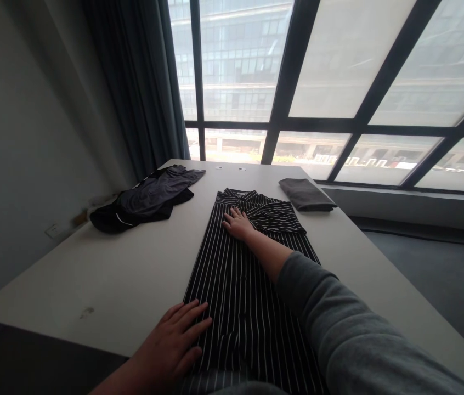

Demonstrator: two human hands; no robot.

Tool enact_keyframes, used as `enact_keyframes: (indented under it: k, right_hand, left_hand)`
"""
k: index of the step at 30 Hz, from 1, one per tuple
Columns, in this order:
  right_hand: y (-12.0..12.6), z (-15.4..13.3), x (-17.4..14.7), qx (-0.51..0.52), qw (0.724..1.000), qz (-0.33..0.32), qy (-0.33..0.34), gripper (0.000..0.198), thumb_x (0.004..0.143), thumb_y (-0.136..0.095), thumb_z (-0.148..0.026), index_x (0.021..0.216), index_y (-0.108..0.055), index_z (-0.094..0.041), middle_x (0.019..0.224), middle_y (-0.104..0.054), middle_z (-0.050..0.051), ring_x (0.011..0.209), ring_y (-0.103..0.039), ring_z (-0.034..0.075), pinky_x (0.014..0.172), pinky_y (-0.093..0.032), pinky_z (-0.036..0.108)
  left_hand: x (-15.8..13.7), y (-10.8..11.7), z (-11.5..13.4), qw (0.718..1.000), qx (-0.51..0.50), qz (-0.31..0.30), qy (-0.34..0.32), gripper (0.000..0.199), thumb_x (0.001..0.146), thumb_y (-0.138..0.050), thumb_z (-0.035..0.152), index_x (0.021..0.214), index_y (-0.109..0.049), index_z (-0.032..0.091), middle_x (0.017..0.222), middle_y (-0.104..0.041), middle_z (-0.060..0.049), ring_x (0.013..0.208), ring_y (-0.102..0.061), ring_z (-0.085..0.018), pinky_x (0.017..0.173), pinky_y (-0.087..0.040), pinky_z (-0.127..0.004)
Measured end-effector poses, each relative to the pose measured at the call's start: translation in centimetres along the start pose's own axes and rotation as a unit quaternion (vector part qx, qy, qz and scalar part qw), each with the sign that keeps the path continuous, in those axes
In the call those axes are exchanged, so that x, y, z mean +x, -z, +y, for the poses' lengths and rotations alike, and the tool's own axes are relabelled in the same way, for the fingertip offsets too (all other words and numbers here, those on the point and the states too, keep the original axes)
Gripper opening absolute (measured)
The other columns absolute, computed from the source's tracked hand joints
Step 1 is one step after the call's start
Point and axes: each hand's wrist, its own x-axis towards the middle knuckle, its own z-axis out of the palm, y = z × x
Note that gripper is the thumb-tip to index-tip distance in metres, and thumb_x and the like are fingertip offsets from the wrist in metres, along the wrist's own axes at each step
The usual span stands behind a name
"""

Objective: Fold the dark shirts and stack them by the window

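A black shirt with white stripes (252, 291) lies lengthwise on the white table, its collar at the far end and its lower part towards me. On the right, one short sleeve is folded in across the upper part. My right hand (238, 224) rests on the cloth below the collar, fingers spread and flat. Near the shirt's lower left edge, my left hand (174, 340) lies with its fingers stretched out, the tips touching the fabric. Neither hand grips anything.
On the far left of the white table (133, 274) is a loose heap of black and dark grey clothes (145, 197). A folded grey cloth (306, 195) lies at the far right edge. Behind stand a dark curtain (141, 82) and large windows.
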Motion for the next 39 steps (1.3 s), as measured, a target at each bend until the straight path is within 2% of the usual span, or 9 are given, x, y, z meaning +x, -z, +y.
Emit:
enact_keyframes:
  k: [4, 7, 11, 15, 19, 23, 26, 30, 39]
  right_hand:
    - [1.3, 3.4, -2.6, 0.000, 0.998, 0.066, 0.006, 0.066, 0.112, -0.024, -0.058, 0.167, -0.039, -0.024, 0.178, -0.016, 0.009, 0.166, -0.003, 0.030, 0.132, -0.006, 0.053]
    - [1.9, 7.7, -5.3, -0.004, 0.996, 0.075, -0.037, 0.064, 0.112, -0.022, -0.058, 0.166, -0.040, -0.029, 0.177, -0.022, 0.007, 0.165, -0.010, 0.031, 0.131, -0.010, 0.061]
    - [1.8, 13.7, -8.5, -0.030, 0.987, 0.035, -0.152, 0.063, 0.110, -0.030, -0.060, 0.165, -0.041, -0.033, 0.178, -0.018, 0.007, 0.164, -0.012, 0.035, 0.127, -0.013, 0.070]
    - [1.0, 17.0, -10.4, -0.023, 0.975, 0.004, -0.220, 0.067, 0.108, -0.029, -0.064, 0.168, -0.034, -0.037, 0.179, -0.013, 0.008, 0.164, -0.012, 0.036, 0.126, -0.014, 0.070]
    - [0.3, 17.6, -10.9, -0.016, 0.975, 0.003, -0.221, 0.068, 0.108, -0.026, -0.064, 0.171, -0.025, -0.038, 0.179, -0.013, 0.008, 0.165, -0.012, 0.034, 0.128, -0.012, 0.067]
    - [0.1, 17.4, -10.6, -0.014, 0.975, -0.002, -0.221, 0.068, 0.108, -0.026, -0.064, 0.171, -0.022, -0.039, 0.179, -0.009, 0.007, 0.165, -0.011, 0.033, 0.129, -0.009, 0.064]
    - [0.2, 17.5, -10.1, -0.010, 0.974, -0.011, -0.224, 0.069, 0.108, -0.026, -0.065, 0.172, -0.019, -0.040, 0.179, -0.007, 0.007, 0.165, -0.009, 0.032, 0.129, -0.008, 0.064]
    - [0.3, 17.8, -8.9, -0.010, 0.975, -0.015, -0.223, 0.069, 0.107, -0.025, -0.066, 0.172, -0.018, -0.041, 0.179, -0.006, 0.006, 0.166, -0.007, 0.032, 0.128, -0.007, 0.064]
    - [0.6, 18.3, -5.1, 0.001, 0.974, -0.017, -0.226, 0.070, 0.107, -0.024, -0.067, 0.172, -0.016, -0.041, 0.180, -0.003, 0.006, 0.166, -0.005, 0.033, 0.128, -0.005, 0.066]
  left_hand:
    - [0.7, 0.3, -0.5, 0.998, -0.022, 0.033, 0.049, 0.048, 0.107, -0.052, 0.036, 0.155, -0.055, 0.037, 0.164, -0.050, -0.003, 0.150, -0.048, -0.028, 0.122, -0.044, -0.050]
    - [3.0, 0.4, -1.6, 0.996, -0.033, 0.048, 0.064, 0.045, 0.109, -0.047, 0.036, 0.152, -0.058, 0.033, 0.163, -0.051, -0.005, 0.150, -0.047, -0.028, 0.121, -0.045, -0.053]
    - [9.2, 0.1, -3.8, 0.991, -0.017, 0.036, 0.124, 0.049, 0.109, -0.041, 0.039, 0.154, -0.056, 0.025, 0.164, -0.050, -0.009, 0.150, -0.047, -0.030, 0.119, -0.045, -0.056]
    - [17.7, 0.0, -5.8, 0.987, 0.035, 0.029, 0.153, 0.052, 0.108, -0.043, 0.042, 0.155, -0.056, 0.022, 0.166, -0.046, -0.010, 0.154, -0.041, -0.032, 0.125, -0.037, -0.051]
    - [25.8, -0.4, -7.1, 0.977, 0.052, 0.018, 0.206, 0.061, 0.108, -0.039, 0.049, 0.163, -0.044, 0.023, 0.173, -0.034, -0.011, 0.160, -0.030, -0.032, 0.129, -0.027, -0.049]
    - [30.9, -2.1, -7.7, 0.969, 0.047, -0.002, 0.241, 0.069, 0.106, -0.032, 0.062, 0.169, -0.032, 0.034, 0.177, -0.025, -0.008, 0.162, -0.022, -0.040, 0.128, -0.022, -0.060]
    - [32.5, -3.3, -8.1, 0.965, 0.042, -0.024, 0.259, 0.068, 0.103, -0.032, 0.068, 0.166, -0.037, 0.042, 0.177, -0.026, -0.003, 0.162, -0.018, -0.044, 0.127, -0.015, -0.068]
    - [33.4, -3.7, -9.2, 0.962, 0.036, -0.036, 0.269, 0.070, 0.101, -0.030, 0.071, 0.166, -0.036, 0.043, 0.178, -0.022, -0.001, 0.163, -0.012, -0.044, 0.128, -0.009, -0.069]
    - [35.8, -3.2, -13.6, 0.963, 0.041, -0.040, 0.263, 0.073, 0.100, -0.029, 0.075, 0.166, -0.035, 0.044, 0.178, -0.021, 0.000, 0.164, -0.012, -0.041, 0.129, -0.009, -0.064]
